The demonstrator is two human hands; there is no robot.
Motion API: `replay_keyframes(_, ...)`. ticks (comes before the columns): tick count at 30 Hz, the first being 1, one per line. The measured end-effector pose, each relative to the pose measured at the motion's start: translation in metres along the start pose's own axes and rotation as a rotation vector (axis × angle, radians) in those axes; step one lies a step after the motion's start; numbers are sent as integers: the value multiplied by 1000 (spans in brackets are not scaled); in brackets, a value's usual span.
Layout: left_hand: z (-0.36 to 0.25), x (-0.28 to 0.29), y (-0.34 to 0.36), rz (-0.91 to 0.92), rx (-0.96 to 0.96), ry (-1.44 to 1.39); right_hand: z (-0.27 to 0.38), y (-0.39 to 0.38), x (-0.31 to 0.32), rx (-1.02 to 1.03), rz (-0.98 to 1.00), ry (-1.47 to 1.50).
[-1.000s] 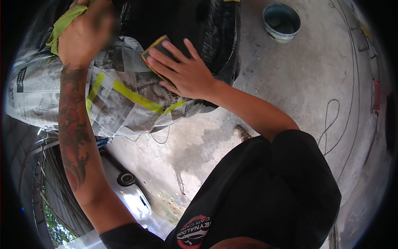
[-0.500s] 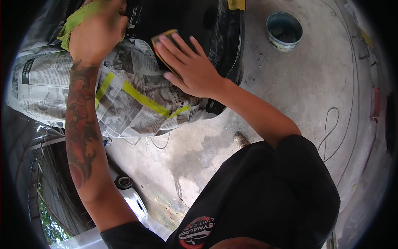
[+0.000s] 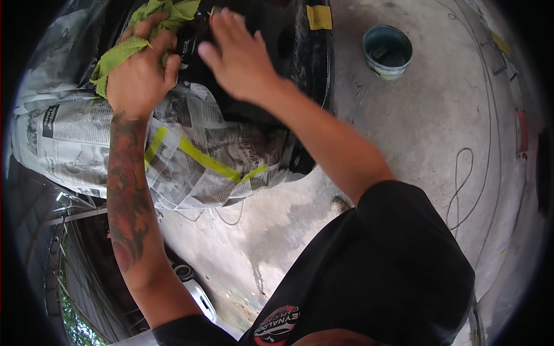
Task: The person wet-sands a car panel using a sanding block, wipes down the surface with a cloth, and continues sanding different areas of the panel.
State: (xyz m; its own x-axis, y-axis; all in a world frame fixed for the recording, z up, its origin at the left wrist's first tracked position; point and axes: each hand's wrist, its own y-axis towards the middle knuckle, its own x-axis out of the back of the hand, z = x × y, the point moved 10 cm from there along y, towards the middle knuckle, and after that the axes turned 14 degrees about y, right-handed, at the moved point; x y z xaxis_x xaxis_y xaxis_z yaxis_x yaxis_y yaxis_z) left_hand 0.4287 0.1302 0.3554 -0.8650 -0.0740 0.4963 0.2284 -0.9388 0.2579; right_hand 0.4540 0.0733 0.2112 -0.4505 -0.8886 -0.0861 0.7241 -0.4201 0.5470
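A green cloth (image 3: 122, 53) is bunched under my left hand (image 3: 136, 81), whose fingers curl over it on the black car panel (image 3: 277, 49). My right hand (image 3: 239, 57) presses a sanding pad (image 3: 215, 11) against the same panel, with its fingers laid out over it. Only a thin yellow-orange edge of the pad shows; the hand covers the rest. Masking newspaper (image 3: 81, 147) wraps the nearer part of the car, held by strips of yellow-green tape (image 3: 209, 160). Pale streaks mark the panel's right edge.
A yellow piece of sheet (image 3: 319, 17), perhaps sandpaper, lies on the panel's right edge. On the concrete floor (image 3: 415, 121) to the right stands a bucket (image 3: 388, 51) with a small block in it. A thin cable (image 3: 460, 190) loops across the floor.
My right hand has slid forward and left over the black panel with the sanding pad. The view has shifted, and more of the green cloth shows around my left hand.
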Motion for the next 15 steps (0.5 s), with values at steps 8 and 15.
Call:
replay_keyframes(8, -2, -1, 0, 28, 14, -4, -6, -20, -9, -33, 122, -31)
replay_keyframes(15, -1, 5, -1, 20, 3, -1, -53, 18, 4, -162, 14, 31)
